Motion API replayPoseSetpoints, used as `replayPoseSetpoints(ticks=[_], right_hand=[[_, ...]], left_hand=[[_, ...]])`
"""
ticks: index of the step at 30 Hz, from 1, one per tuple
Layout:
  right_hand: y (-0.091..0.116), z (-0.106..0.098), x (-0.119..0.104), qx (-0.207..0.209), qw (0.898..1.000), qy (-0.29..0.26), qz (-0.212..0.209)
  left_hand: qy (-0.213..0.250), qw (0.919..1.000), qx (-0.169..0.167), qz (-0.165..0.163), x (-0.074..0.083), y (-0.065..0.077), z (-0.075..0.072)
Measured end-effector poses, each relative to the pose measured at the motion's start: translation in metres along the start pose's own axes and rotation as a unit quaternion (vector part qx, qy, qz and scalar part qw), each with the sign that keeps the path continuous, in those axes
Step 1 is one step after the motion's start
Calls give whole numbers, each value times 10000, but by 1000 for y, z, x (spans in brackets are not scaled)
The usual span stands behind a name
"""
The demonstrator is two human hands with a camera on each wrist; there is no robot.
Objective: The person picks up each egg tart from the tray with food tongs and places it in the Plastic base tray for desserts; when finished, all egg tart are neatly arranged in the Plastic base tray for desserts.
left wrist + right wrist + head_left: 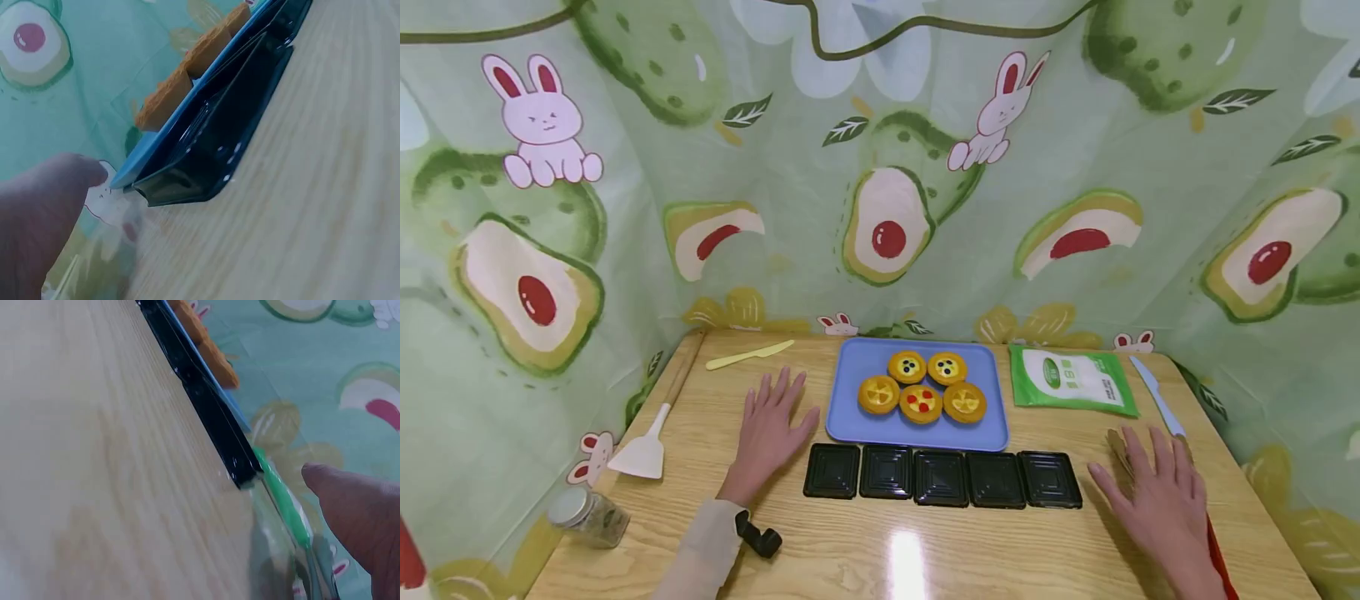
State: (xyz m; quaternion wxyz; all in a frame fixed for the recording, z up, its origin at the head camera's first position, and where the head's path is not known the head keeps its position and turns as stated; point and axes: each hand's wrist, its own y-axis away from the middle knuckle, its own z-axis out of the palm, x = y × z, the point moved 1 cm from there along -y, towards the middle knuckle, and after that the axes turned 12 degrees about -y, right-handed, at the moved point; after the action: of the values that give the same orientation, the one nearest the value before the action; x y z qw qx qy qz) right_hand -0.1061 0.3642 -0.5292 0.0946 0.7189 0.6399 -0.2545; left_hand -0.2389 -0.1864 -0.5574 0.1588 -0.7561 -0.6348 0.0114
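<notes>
My left hand (771,429) lies with spread fingers on the table, left of the blue tray (842,425). My right hand (1165,500) is spread too, over the right side of the table, partly covering some brown-handled tool (1117,450). Neither hand holds anything. On the tray sit several egg tarts, among them a tart with red pieces (921,404) and a tart with dark berries (907,367). In front of the tray, a row of black square plastic trays (887,472) runs between the hands. The left wrist view shows the thumb (56,194) near the end black tray (200,156).
A green-and-white packet (1071,382) and a blue knife (1153,392) lie back right. At left are a yellow knife (748,355), a white spatula (643,450) with wooden handle, and a lidded glass jar (591,517). A patterned curtain (775,183) hangs behind the table.
</notes>
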Motion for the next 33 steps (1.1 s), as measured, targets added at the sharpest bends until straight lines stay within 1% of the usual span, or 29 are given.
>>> replayPoseSetpoints(ticks=[4,8,13,17,20,25,30,33], right_hand=[[8,-5,11,-68,9994,-44,329],[14,-9,21,-124,9966,-37,816],[26,-13,34,-362,9879,46,1506],[33,-15,39,-430,9809,15,1899],[35,-16,40,-300,9790,-15,2015],[38,-17,41,-137,9800,40,1987],[40,-17,45,-53,9792,149,2021],[42,-15,47,-62,9770,218,2121]], left_hand=[[158,9995,-135,219,-1,-12,10],[275,9981,-308,461,-2,-23,19],[478,9937,-542,860,3,-33,27],[618,9905,-632,1056,10,-39,31],[619,9897,-549,1167,14,-43,33],[517,9901,-386,1244,18,-44,35],[442,9911,-407,1191,19,-45,38],[433,9910,-448,1183,21,-45,38]])
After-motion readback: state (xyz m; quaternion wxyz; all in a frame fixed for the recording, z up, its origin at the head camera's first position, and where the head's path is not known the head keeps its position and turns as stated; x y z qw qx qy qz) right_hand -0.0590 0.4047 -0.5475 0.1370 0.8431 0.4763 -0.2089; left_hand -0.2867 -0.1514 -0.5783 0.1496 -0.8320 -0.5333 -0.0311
